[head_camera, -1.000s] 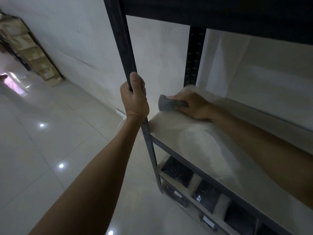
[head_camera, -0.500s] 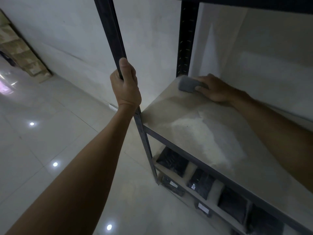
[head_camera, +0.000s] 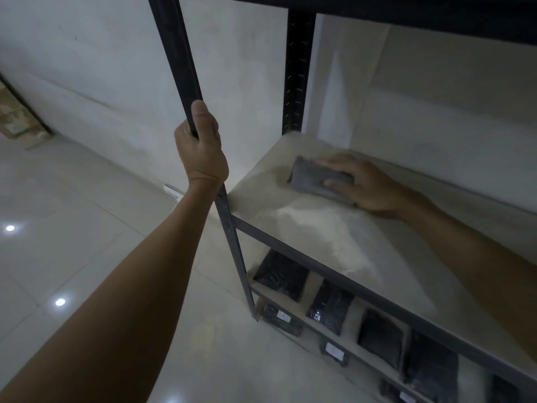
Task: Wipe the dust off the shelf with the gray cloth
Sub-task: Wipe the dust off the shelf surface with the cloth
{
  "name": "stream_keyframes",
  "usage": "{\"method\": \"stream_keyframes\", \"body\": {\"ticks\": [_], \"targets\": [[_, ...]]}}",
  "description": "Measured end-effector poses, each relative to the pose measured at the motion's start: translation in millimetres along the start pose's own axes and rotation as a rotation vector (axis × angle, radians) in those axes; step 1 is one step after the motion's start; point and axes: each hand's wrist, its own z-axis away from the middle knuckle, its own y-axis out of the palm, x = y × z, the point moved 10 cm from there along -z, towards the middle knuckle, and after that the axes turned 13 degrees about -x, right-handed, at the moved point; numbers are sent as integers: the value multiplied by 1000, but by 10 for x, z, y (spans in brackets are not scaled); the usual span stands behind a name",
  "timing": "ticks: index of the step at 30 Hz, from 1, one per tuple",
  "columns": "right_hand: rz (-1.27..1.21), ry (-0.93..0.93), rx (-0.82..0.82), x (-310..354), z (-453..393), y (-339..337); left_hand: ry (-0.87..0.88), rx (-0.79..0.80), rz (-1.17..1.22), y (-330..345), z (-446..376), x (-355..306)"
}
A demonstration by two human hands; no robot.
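Note:
The shelf (head_camera: pixel 386 257) is a pale board in a dark metal frame, with a whiter dusty patch near its front left. A folded gray cloth (head_camera: pixel 316 180) lies flat on the board towards its back left corner. My right hand (head_camera: pixel 366 184) presses down on the cloth, fingers spread over its right half. My left hand (head_camera: pixel 202 149) is wrapped around the front left upright post (head_camera: pixel 177 53) of the rack, just above the board's corner.
A second dark post (head_camera: pixel 297 74) stands at the back left corner, and a dark upper shelf (head_camera: pixel 406 13) hangs overhead. Several black bags (head_camera: pixel 280 274) sit on lower shelves. A glossy tiled floor (head_camera: pixel 72 242) spreads to the left, with cardboard boxes (head_camera: pixel 14 120) by the wall.
My right hand slid the cloth from the left edge to the back corner by the rear post, then back out towards the middle of the board. My left hand kept its grip on the post.

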Motion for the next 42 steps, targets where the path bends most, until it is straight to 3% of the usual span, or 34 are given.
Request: {"method": "stream_keyframes", "body": {"ticks": [3,7,14,19,23,27,33,42], "targets": [[238,64,-162,-507,-321,-436,8,7,2,-4,2,-5],[436,130,-133,-999,-294,-468,15,8,-5,-3,-10,8],[359,1,-186,-550,250,-181,12,4,-7,0,-22,28],[202,-21,-93,-80,632,3,27,33,26,9,-38,83],[256,76,-337,-433,293,-617,33,43,40,16,-42,87],[469,292,-278,-968,297,-686,47,24,21,1,-33,39],[455,123,-227,-446,613,-162,22,61,30,25,-27,35],[345,46,-161,469,997,307,13,51,0,-6,-49,74]]}}
